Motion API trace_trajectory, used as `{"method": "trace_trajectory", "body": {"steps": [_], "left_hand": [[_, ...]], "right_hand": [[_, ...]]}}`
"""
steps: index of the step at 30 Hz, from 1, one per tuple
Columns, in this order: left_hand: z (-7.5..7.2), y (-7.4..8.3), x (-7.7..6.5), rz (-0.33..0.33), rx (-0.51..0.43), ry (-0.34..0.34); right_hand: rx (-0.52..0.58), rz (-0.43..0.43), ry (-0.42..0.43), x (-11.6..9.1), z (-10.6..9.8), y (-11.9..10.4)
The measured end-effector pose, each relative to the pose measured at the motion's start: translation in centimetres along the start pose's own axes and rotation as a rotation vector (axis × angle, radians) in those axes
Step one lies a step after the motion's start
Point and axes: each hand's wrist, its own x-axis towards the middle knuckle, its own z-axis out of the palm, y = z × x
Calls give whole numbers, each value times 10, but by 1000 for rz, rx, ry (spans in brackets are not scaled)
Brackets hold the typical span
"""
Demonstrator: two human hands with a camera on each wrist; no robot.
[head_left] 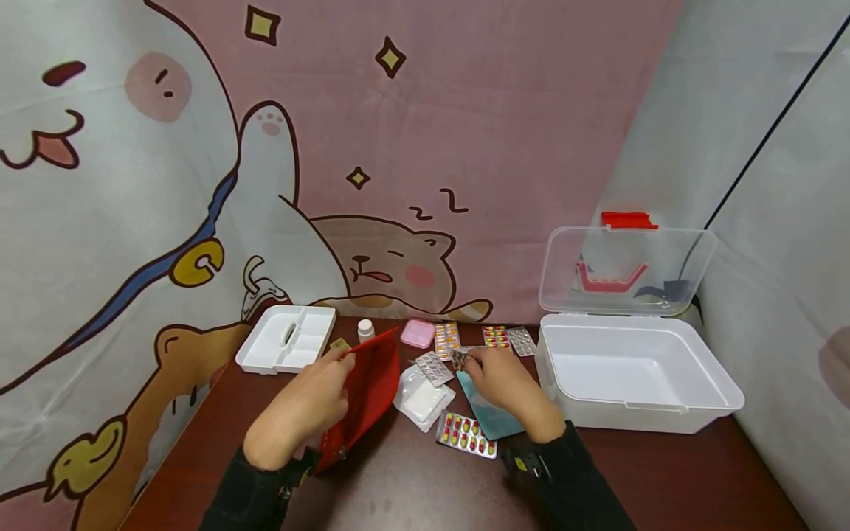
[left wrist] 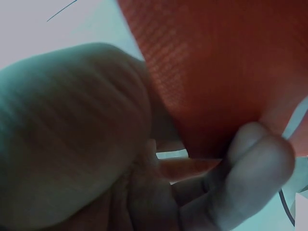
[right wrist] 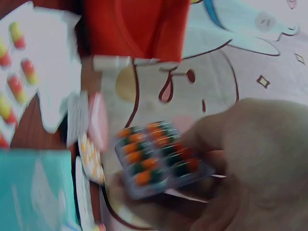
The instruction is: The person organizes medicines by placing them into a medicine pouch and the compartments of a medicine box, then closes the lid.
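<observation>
The left hand holds a flat red cloth pouch by its top edge. The fingers and thumb pinch the red cloth, and the pouch stands tilted on the dark brown table.

The right hand holds a small silver pill sheet with orange and dark green pills. The fingers curl around one end of it, and it is lifted just above the table, near the middle, to the right of the pouch.

Under the right hand lies a flat teal packet. Just beside it lies a pill sheet with red and yellow pills. Between the two hands lies a white pad in a clear wrapper.

Farther back there is a little pink square box, a small white bottle, and more pill sheets near the wall. A white tray with sections sits at the back left. A big white plastic box sits on the right with its clear lid standing open.
</observation>
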Motion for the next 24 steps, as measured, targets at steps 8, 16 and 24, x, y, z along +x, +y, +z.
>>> {"method": "trace_trajectory", "body": {"steps": [8,16,24], "left_hand": [[4,-2,2,34,2,28],[3,0,5,82,14,63],[1,-1,4,41,0,33]], "right_hand": [[398,106,104,-3,7,-30],[873,67,-69,-2,26,-62],[624,47,-32,11,52,-100]]}}
